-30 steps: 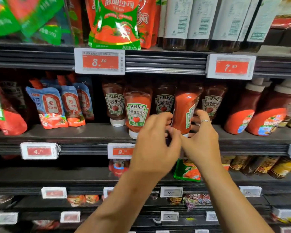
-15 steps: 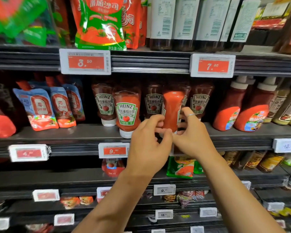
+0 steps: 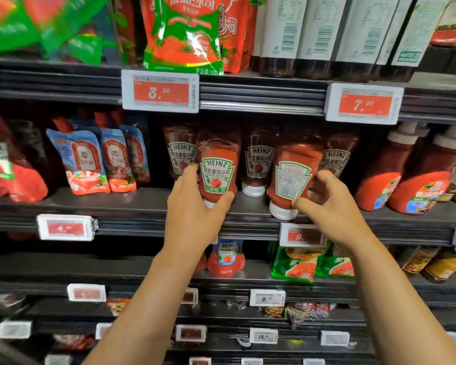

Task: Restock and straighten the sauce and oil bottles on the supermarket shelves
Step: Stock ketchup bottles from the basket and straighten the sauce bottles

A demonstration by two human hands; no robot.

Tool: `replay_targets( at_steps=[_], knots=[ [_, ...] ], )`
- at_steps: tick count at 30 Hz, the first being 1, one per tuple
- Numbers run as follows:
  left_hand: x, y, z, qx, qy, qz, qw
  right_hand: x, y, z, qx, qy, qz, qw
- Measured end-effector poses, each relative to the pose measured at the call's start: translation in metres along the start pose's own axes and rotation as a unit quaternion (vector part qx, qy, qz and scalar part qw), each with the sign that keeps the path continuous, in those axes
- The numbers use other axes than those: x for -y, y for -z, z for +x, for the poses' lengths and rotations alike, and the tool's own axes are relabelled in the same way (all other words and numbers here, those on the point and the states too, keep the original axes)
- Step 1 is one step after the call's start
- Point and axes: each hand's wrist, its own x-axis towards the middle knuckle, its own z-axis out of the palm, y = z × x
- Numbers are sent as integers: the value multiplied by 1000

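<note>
Fingers curled on both sides: the left hand (image 3: 195,206) wraps its thumb and fingers around the lower body of a front-facing Heinz ketchup bottle (image 3: 217,167), while the right hand (image 3: 329,206) pinches the neighbouring ketchup bottle (image 3: 292,175), whose barcode side faces out. Both stand cap-down near the front lip of the middle shelf (image 3: 132,204), with more Heinz bottles (image 3: 258,159) ranked just behind. That right-hand bottle looks to need turning label-forward, and there's the risk: it balances on a narrow white cap (image 3: 282,210), so a quick twist could tip it off the edge or knock the row behind. Blue sauce pouches (image 3: 87,162) sit to the left.
</note>
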Motion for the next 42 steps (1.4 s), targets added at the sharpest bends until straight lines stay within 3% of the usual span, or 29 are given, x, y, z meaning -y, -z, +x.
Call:
replay_targets(
  at_steps=[11,19,26,35,42],
  knots=[
    [-4,-10,-1,43,-24,-30,998,9,-8,-2,-27,19,-79,996],
    [-12,-26,-6,39,-39,-37,998,23,-36,-17,-209,-14,-215,954],
    [-12,-28,-4,41,-51,-36,997,16,-35,-20,-141,-25,-134,981],
    [-10,-28,-1,52,-53,-43,996,13,-44,-14,-266,-41,-206,941],
    [-8,-29,0,59,-44,-29,997,2,-23,-22,-186,-39,-164,968]
  ],
)
